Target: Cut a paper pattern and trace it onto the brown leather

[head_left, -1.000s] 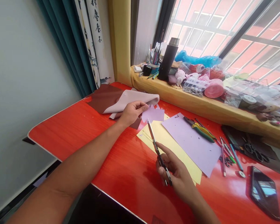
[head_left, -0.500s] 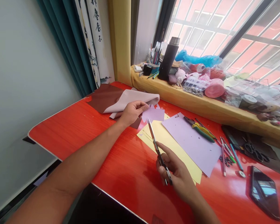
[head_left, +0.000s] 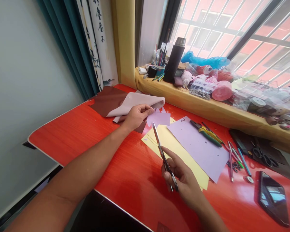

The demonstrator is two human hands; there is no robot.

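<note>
My left hand (head_left: 138, 116) pinches a small piece of purple paper (head_left: 161, 119) at its left end, above the back of the red table. In my right hand (head_left: 178, 170) is a pair of scissors (head_left: 162, 154), its blades pointing up and away toward the lower edge of that piece. The blades look closed or nearly so. Under the scissors' tips lie yellow sheets (head_left: 183, 151), with a larger purple sheet (head_left: 198, 145) overlapping them on the right. Behind my left hand rests a folded piece of brown leather-like material (head_left: 111, 100) with a pale underside.
Green-and-yellow pliers (head_left: 206, 133) lie on the purple sheet. Farther right are pencils (head_left: 230, 162), a second pair of scissors (head_left: 263, 156) and a phone (head_left: 273, 198) on the red table (head_left: 125, 180). A black thermos (head_left: 175, 59) and craft supplies crowd the windowsill (head_left: 181, 93).
Almost nothing differs. Both hands, the purple piece and the scissors keep their places; the view has shifted very slightly.
</note>
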